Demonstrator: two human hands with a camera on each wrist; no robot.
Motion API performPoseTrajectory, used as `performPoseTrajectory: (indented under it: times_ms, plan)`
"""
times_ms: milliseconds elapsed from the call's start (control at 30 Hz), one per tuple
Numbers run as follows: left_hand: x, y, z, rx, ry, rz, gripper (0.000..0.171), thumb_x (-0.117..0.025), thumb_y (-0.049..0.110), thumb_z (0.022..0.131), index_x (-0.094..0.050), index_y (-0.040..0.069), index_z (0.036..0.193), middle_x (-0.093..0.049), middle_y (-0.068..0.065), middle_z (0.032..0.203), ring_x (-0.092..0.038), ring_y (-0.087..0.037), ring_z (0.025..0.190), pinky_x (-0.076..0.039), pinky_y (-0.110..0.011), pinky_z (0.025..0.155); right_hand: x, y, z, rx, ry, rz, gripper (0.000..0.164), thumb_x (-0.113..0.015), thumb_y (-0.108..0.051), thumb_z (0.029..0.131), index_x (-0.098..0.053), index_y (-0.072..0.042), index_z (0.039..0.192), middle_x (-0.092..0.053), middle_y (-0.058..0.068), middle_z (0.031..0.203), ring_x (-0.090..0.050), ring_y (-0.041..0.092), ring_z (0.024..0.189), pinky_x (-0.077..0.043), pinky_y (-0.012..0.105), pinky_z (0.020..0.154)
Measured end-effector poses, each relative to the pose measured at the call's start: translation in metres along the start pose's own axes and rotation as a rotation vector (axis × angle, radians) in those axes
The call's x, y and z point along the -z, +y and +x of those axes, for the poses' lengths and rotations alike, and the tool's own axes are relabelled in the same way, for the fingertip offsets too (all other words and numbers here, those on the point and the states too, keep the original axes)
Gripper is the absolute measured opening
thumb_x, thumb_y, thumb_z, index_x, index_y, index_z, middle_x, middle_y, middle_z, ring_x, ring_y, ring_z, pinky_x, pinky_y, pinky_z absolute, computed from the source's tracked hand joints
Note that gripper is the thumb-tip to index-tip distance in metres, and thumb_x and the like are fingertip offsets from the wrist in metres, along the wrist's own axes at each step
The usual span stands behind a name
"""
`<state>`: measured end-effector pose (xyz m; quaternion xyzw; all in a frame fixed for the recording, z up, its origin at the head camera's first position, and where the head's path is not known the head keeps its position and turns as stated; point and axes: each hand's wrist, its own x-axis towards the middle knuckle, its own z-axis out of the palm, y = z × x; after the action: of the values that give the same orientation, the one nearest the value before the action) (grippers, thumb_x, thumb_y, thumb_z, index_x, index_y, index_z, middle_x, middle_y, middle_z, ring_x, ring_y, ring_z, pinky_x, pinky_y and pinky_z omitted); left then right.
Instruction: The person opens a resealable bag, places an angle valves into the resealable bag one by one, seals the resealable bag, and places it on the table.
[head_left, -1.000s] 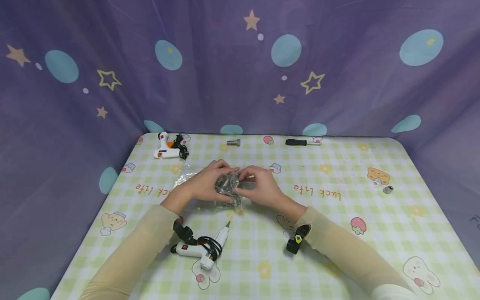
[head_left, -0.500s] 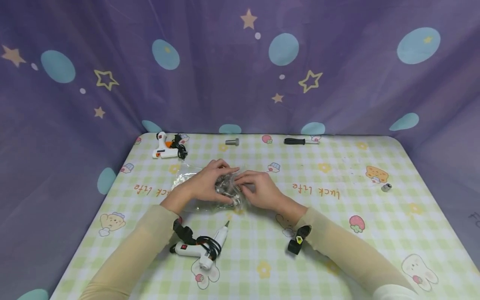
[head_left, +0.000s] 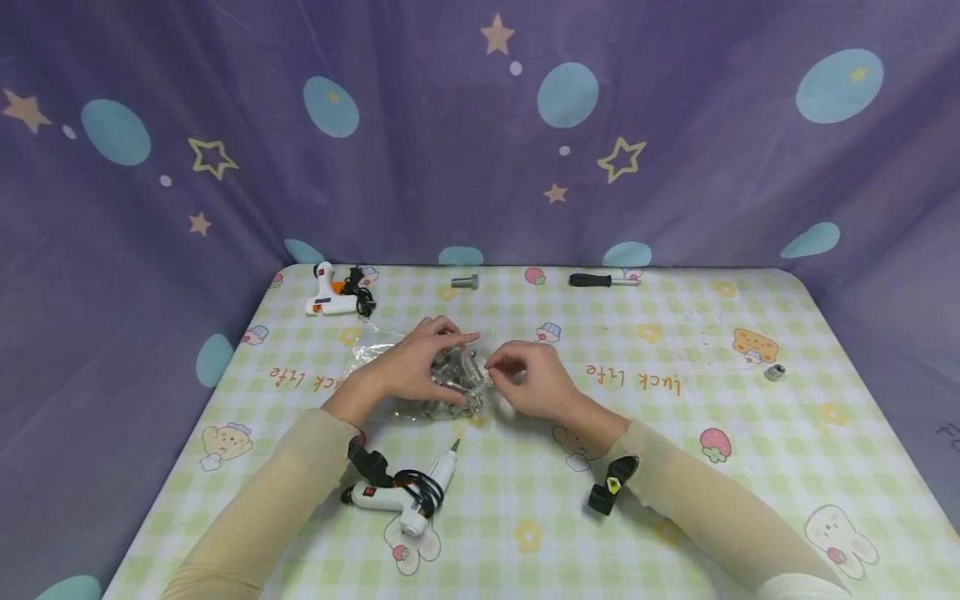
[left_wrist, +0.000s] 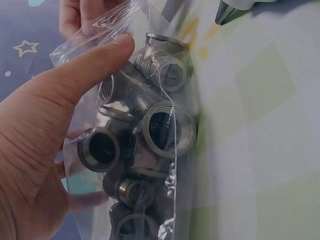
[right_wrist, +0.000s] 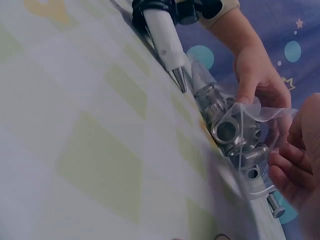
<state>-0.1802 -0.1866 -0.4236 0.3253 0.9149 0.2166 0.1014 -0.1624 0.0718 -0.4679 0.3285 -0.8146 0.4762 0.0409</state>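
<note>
A clear zip bag of metal pipe fittings lies on the tablecloth in the middle of the head view. My left hand holds it from the left, thumb across the near side and fingers round the far side. Threaded elbows and tees show through the plastic in the left wrist view. At the bag's right end, my right hand pinches the plastic edge between thumb and fingers. The right wrist view has those curled fingers at the bag's lip, partly cut off by the frame.
A white glue gun with a coiled black cord lies close in front of the left wrist. Along the back are another glue gun, a bolt and a black-handled screwdriver. A small metal fitting sits far right.
My right hand has drawn back slightly to the right from the bag's middle to its end, its fingers now pinched together. The left hand keeps its hold in the same place.
</note>
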Motion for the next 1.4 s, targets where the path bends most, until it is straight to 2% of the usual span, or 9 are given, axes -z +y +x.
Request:
performPoseTrajectory:
  times_ms: [133,233,367,500,767,900,1100,1267,1400]
  plan:
    - [-0.001,0.0,0.002,0.005,-0.01,0.004,0.1,-0.095,0.049,0.078,-0.048,0.022,0.162,-0.052,-0.006,0.141,-0.047,-0.025,0.123,-0.049,-0.046,0.098,0.009,-0.007,-0.012,-0.146,-0.065,0.035,0.02,-0.072,-0.021,0.1,-0.082,-0.011,0.087,-0.074,-0.007,0.069,-0.066,0.008,0.058,-0.057,0.027,0.06]
    - [-0.001,-0.001,0.004,0.011,-0.018,0.014,0.1,-0.094,0.05,0.078,-0.047,0.023,0.162,-0.051,-0.006,0.142,-0.047,-0.025,0.123,-0.049,-0.046,0.098,0.013,-0.013,-0.021,-0.258,-0.174,0.06,0.029,-0.072,-0.031,0.102,-0.082,-0.014,0.081,-0.073,-0.006,0.061,-0.067,0.012,0.052,-0.055,0.026,0.057]
    - [-0.001,-0.002,0.005,0.022,-0.025,0.019,0.101,-0.094,0.051,0.078,-0.047,0.024,0.163,-0.05,-0.005,0.143,-0.046,-0.024,0.123,-0.049,-0.046,0.099,0.013,-0.018,-0.031,-0.393,-0.306,0.15,0.034,-0.07,-0.038,0.103,-0.085,-0.014,0.083,-0.076,0.0,0.064,-0.073,0.019,0.055,-0.059,0.029,0.06]
    - [-0.001,-0.003,0.005,0.032,-0.027,0.025,0.102,-0.094,0.052,0.077,-0.047,0.024,0.163,-0.05,-0.006,0.144,-0.046,-0.025,0.125,-0.049,-0.047,0.102,0.005,-0.02,-0.034,-0.464,-0.352,0.249,0.036,-0.07,-0.038,0.104,-0.085,-0.01,0.087,-0.079,0.005,0.069,-0.076,0.022,0.057,-0.063,0.036,0.06]
    - [0.001,-0.003,0.006,0.006,-0.034,0.009,0.104,-0.095,0.051,0.077,-0.046,0.022,0.163,-0.051,-0.008,0.144,-0.045,-0.027,0.124,-0.049,-0.05,0.102,-0.009,-0.022,-0.032,-0.501,-0.318,0.337,0.026,-0.07,-0.025,0.104,-0.085,-0.006,0.096,-0.08,0.008,0.074,-0.076,0.02,0.057,-0.064,0.036,0.06]
    - [0.009,-0.002,0.012,0.015,-0.033,-0.013,0.085,-0.082,0.049,0.092,-0.047,0.021,0.163,-0.057,-0.01,0.142,-0.046,-0.029,0.121,-0.043,-0.055,0.101,-0.011,-0.022,-0.03,-0.504,-0.313,0.374,0.024,-0.069,-0.019,0.104,-0.084,-0.002,0.096,-0.08,0.01,0.075,-0.076,0.019,0.058,-0.064,0.037,0.06]
    - [0.012,-0.003,0.048,-0.007,-0.011,-0.025,0.05,-0.06,0.034,0.109,-0.06,0.007,0.152,-0.068,-0.014,0.128,-0.058,-0.033,0.117,-0.043,-0.055,0.107,-0.01,-0.02,-0.031,-0.493,-0.312,0.358,0.023,-0.069,-0.016,0.103,-0.083,-0.004,0.089,-0.077,0.008,0.068,-0.075,0.019,0.057,-0.064,0.036,0.06]
    - [0.011,-0.008,0.077,0.005,-0.044,-0.078,0.029,-0.064,0.025,0.108,-0.078,0.006,0.125,-0.078,-0.009,0.111,-0.072,-0.023,0.097,-0.058,-0.042,0.091,-0.012,-0.018,-0.032,-0.487,-0.311,0.34,0.023,-0.068,-0.014,0.102,-0.082,-0.005,0.086,-0.076,0.008,0.065,-0.075,0.019,0.057,-0.063,0.035,0.06]
    - [0.017,-0.012,0.086,0.039,-0.072,-0.124,0.019,-0.07,0.023,0.104,-0.083,0.01,0.109,-0.081,-0.003,0.098,-0.073,-0.015,0.085,-0.06,-0.038,0.083,-0.013,-0.017,-0.032,-0.498,-0.322,0.324,0.023,-0.066,-0.011,0.1,-0.081,-0.006,0.083,-0.075,0.006,0.064,-0.075,0.02,0.058,-0.063,0.034,0.059]
